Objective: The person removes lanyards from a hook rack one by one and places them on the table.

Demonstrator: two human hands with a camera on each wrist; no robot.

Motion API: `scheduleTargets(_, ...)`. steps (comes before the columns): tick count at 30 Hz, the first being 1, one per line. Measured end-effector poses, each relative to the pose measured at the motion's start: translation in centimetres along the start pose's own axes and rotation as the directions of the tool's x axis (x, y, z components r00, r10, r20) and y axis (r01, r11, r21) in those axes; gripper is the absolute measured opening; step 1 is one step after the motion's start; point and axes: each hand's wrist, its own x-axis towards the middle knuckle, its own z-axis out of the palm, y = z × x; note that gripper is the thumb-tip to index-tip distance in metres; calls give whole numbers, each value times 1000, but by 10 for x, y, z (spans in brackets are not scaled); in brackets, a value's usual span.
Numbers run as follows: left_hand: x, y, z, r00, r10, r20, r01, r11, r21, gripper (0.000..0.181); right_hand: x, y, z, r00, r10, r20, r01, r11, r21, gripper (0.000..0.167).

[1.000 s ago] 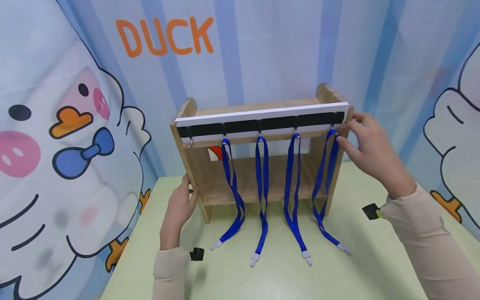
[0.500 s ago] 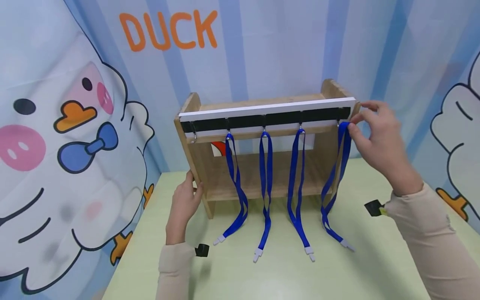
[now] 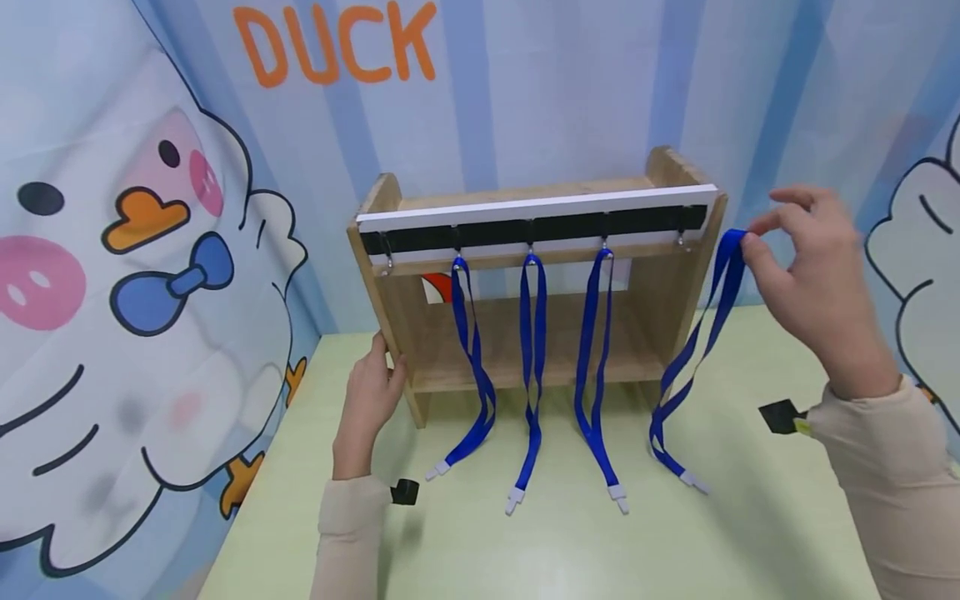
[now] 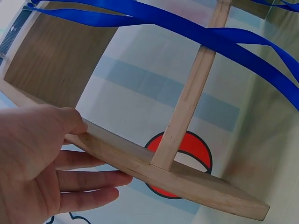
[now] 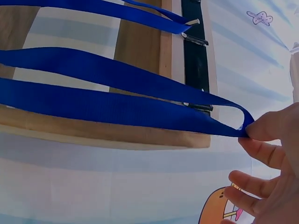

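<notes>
A small wooden shelf (image 3: 480, 383) stands on the table, with a row of metal hooks along its black-striped front rail (image 3: 495, 232). My right hand (image 3: 821, 283) pinches the top loop of a blue lanyard (image 3: 708, 321) between thumb and forefinger, to the right of the shelf. That lanyard's white clip (image 3: 693, 482) hangs low by the table. In the right wrist view, the loop (image 5: 229, 116) is apart from the hooks. My left hand (image 3: 369, 392) grips the shelf's left side panel (image 4: 117, 151), thumb on the near side and fingers on the other.
Three more blue lanyards, left (image 3: 472, 375), middle (image 3: 532, 367) and right (image 3: 592, 358), hang from hooks, their clips reaching the table area in front. The leftmost hook (image 3: 386, 254) and rightmost hook (image 3: 682, 237) are bare. A printed duck curtain (image 3: 555, 100) stands behind.
My right hand has drawn the rightmost lanyard's loop off its hook and out to the right, past the shelf's edge. The left hand stays on the side panel.
</notes>
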Motion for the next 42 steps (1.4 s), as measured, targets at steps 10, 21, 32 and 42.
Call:
scheduleTargets(10, 1, 2, -1, 1000, -6, 7, 6, 1000, -10, 46, -10, 5, -16, 999, 50, -12, -51, 996, -73, 18)
scheduleTargets(21, -2, 2, 0, 1000, -25, 13, 25, 999, -24, 46, -31, 19, -35, 997, 78, -28, -81, 984, -160, 23)
scheduleTargets(32, -2, -1, 2, 999, -31, 23, 32, 999, -37, 47, -57, 22, -48, 997, 79, -10, -79, 975, -207, 18)
scheduleTargets(42, -2, 1, 0, 999, -34, 35, 36, 998, -43, 45, -82, 21, -54, 1000, 10, -2, -10, 983, -183, 22)
